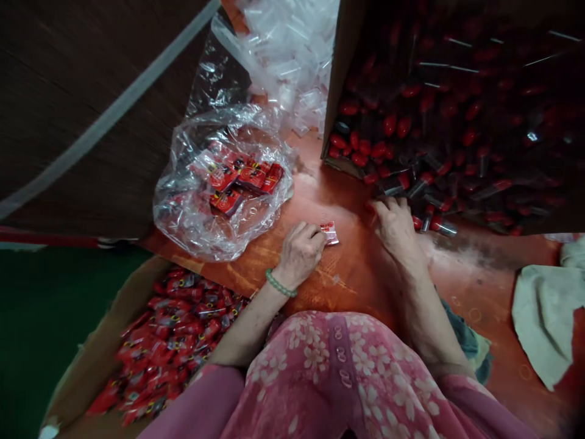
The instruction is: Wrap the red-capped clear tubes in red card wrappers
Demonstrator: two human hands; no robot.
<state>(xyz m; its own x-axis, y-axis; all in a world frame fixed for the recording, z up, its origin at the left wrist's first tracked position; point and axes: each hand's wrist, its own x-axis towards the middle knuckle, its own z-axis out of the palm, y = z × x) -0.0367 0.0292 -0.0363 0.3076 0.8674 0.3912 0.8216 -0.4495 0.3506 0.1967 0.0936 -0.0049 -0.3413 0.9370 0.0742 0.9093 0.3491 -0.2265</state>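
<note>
Left hand (299,253) curled over near the middle of the orange worktop (484,274), fingers bent down against a small red-and-white packet (329,233), with no telling how firm the hold is. Right hand (395,228) arched to the right of it, fingers down at the near edge of a loose spread of red-capped clear tubes (439,210), any tube in them hidden from view. More of the same tubes heaped in an open cardboard box (338,79) at far right, a clear bag of red packets (183,201) at far left, and a shallow box of red sachets (95,347) at near left. Main risk, on this smooth surface: tubes rolling out of reach or over the worktop's right side after a careless nudge from the right wrist or fingers, with a cracked tube or lost cap as a possible result. Further danger in the packet's small size and light weight: a slip from under the left fingers from too light a press, or a crumpled corner from too hard a one. Also some risk of a green bead bracelet (280,283) or the left forearm snagging the bag's loose plastic, dragging it and spilling its packets across the worktop, where mixing with the loose packet becomes likely.
</note>
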